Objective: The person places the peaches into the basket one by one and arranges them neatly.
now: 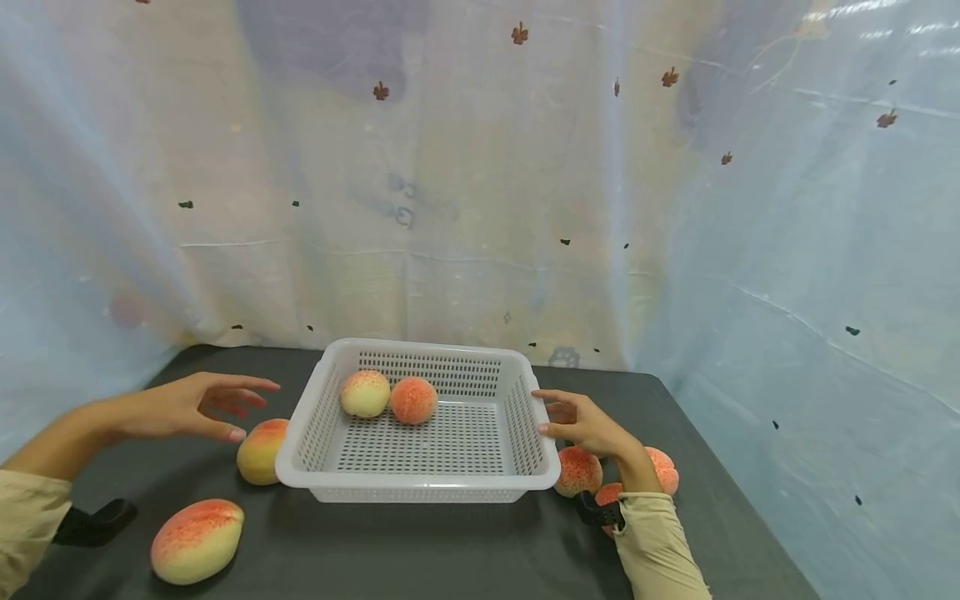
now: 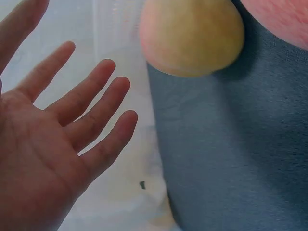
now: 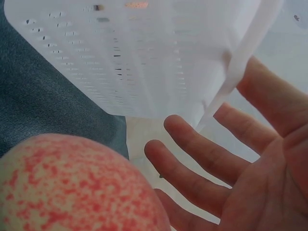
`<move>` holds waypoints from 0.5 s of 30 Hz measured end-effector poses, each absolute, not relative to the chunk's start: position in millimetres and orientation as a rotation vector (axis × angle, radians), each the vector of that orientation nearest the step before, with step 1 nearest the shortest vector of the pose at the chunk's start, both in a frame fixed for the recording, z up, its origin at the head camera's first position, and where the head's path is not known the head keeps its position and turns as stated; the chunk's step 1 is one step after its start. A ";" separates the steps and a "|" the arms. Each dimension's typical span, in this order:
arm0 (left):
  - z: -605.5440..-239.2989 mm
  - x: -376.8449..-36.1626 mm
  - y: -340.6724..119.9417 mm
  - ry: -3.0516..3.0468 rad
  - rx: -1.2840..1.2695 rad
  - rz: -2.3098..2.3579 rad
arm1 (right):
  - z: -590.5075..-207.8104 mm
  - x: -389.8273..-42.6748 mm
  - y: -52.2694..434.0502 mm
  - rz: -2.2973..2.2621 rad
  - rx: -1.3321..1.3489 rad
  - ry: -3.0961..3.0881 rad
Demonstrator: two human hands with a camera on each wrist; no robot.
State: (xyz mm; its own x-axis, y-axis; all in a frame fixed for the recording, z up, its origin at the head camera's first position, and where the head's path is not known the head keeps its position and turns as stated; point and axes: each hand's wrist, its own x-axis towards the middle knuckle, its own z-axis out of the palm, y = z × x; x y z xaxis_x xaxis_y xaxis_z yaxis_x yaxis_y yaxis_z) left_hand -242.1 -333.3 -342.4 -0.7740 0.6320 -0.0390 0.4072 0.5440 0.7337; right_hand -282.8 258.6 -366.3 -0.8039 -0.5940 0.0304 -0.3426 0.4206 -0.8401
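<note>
A white plastic basket (image 1: pixel 420 482) with slotted walls stands on the dark table. Inside it, towards the left, lie a pale yellow peach (image 1: pixel 365 394) and an orange-red peach (image 1: pixel 414 401). My left hand (image 1: pixel 183 406) hovers left of the basket, fingers spread and palm bare in the left wrist view. Nearest to it is a yellow-orange fruit (image 1: pixel 261 454) against the basket's left side. At the basket's right rim, my right hand (image 1: pixel 588 423) rests its thumb and forefinger, the other fingers loosely extended. Beneath that hand sits a red-speckled peach (image 3: pixel 79 187).
A red-and-yellow fruit (image 1: pixel 197 542) lies at the front left. More peaches (image 1: pixel 663 469) are at the right, partly hidden by the right forearm. A pale patterned curtain (image 1: pixel 465 183) hangs behind the table (image 1: pixel 420 550) and along its sides.
</note>
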 end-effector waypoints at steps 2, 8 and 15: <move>-347.6 -243.1 -336.5 2.466 0.839 1.048 | -367.0 -283.5 257.9 -1.328 -0.816 2.402; -362.2 -243.6 -340.8 2.337 0.702 1.020 | -366.5 -285.3 256.5 -1.332 -0.825 2.385; -376.8 -245.5 -334.9 2.368 0.683 1.007 | -366.8 -285.4 257.7 -1.321 -0.822 2.416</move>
State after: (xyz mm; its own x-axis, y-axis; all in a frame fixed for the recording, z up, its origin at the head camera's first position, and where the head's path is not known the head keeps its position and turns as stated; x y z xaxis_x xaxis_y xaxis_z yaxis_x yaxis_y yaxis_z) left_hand -245.5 -334.9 -376.8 -0.7630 0.6051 -0.2272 0.2561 0.6058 0.7533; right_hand -285.4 257.7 -366.8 -0.8037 -0.5940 0.0356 -0.3504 0.4241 -0.8350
